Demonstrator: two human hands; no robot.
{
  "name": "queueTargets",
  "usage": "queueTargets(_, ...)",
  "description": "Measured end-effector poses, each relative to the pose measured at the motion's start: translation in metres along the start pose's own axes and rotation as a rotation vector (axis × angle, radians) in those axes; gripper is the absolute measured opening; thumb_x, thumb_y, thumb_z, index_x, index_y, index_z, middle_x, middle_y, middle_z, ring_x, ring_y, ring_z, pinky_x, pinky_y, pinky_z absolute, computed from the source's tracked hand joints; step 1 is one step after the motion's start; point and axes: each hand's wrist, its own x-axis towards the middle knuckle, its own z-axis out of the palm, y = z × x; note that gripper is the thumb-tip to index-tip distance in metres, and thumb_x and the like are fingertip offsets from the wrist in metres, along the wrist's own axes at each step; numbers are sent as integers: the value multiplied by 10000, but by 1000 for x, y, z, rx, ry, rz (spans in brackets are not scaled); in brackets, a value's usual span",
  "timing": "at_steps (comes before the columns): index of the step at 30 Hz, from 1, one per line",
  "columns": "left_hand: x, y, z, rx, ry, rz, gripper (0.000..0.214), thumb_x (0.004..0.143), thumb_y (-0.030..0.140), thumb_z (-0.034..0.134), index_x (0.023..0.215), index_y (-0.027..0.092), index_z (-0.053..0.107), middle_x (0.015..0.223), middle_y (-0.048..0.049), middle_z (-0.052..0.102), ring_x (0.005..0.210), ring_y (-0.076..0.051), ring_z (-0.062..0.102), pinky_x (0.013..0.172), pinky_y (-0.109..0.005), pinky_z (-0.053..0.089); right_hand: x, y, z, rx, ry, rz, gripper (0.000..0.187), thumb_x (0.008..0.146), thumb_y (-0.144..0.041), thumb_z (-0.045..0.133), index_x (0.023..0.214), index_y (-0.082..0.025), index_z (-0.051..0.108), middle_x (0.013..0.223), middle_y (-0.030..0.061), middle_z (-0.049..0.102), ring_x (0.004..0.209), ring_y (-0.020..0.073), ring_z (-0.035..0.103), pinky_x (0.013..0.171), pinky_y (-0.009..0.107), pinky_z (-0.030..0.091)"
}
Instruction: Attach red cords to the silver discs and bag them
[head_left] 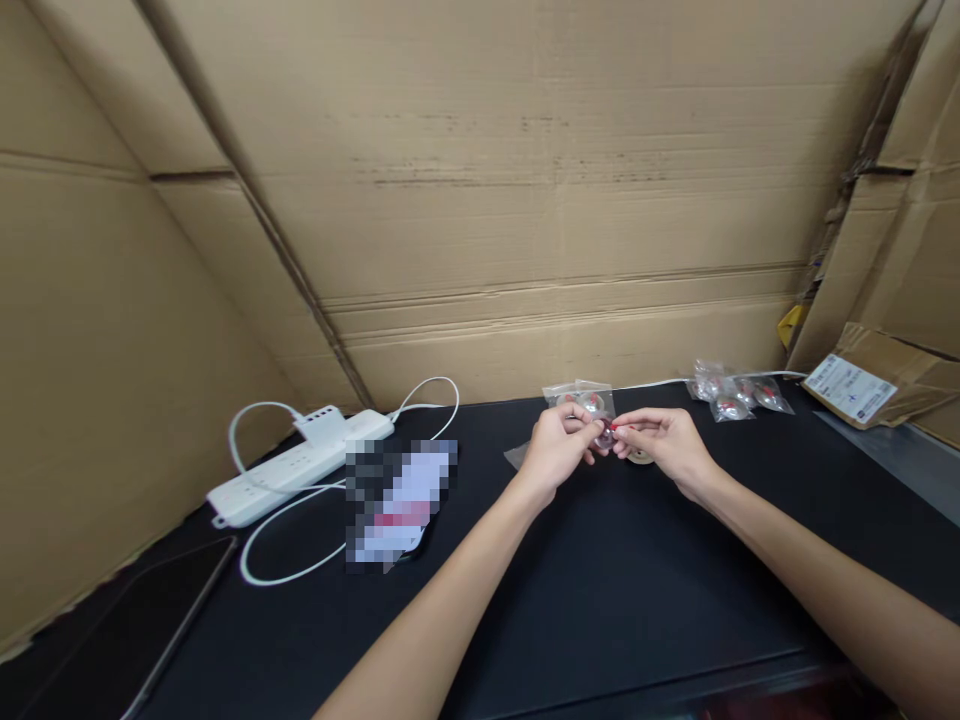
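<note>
My left hand and my right hand meet above the black table, fingers pinched together on a small clear plastic bag with a red and silver part inside. The bag stands up between the two hands, and its lower half is hidden by my fingers. Just under my right hand lies a small round pale piece on the table.
Several similar small bags lie at the back right. A white power strip with looping cable sits at the left, next to a blurred-out object. A dark tablet lies front left. Cardboard walls enclose the table.
</note>
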Motion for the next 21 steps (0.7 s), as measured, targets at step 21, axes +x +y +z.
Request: queueTargets(21,-9,10,7,-241,-108,-128,168,756,164,739,877,62,683,745,-106,706,649,-180,698,764,-363,589,-5,6,-2,-808,35,-514,147,920,-168,425,885,-194,565,840,56,584,739,175,561,686,290,434)
